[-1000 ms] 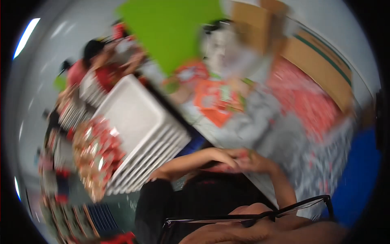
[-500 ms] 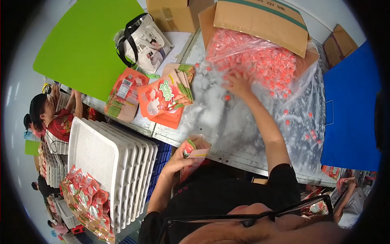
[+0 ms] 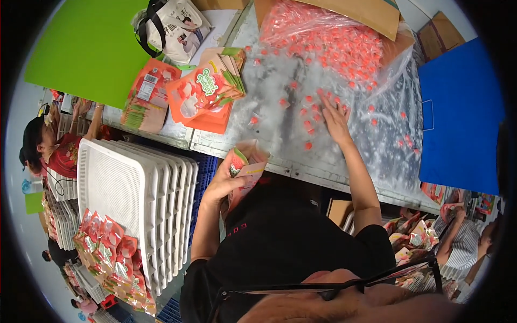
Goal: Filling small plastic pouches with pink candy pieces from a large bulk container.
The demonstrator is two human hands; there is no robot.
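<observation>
White-and-green rounded lettering stood on the uppermost red-and-green glossy flat pouch (image 3: 188, 105) of the stack. Beside it, a red-and-tan flat pouch (image 3: 148, 110) carried a white rectangular label panel (image 3: 146, 90). Black characters marked the white tote bag with black handles (image 3: 180, 33). My left hand (image 3: 219, 185) held an open pink-and-tan pouch (image 3: 251, 173) bearing small yellow print. My black cloth shirt (image 3: 291, 237) bore small red letters.

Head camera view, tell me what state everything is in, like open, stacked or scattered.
Left hand, gripping a pouch
Held pouch, mouth open
Right hand, open, fingers among loose candies
Loose wrapped red candies, scattered on the table
Cardboard carton, open, with candies bulging out in clear plastic
Flat printed pouches, piled on the table
White perforated trays, stacked
</observation>
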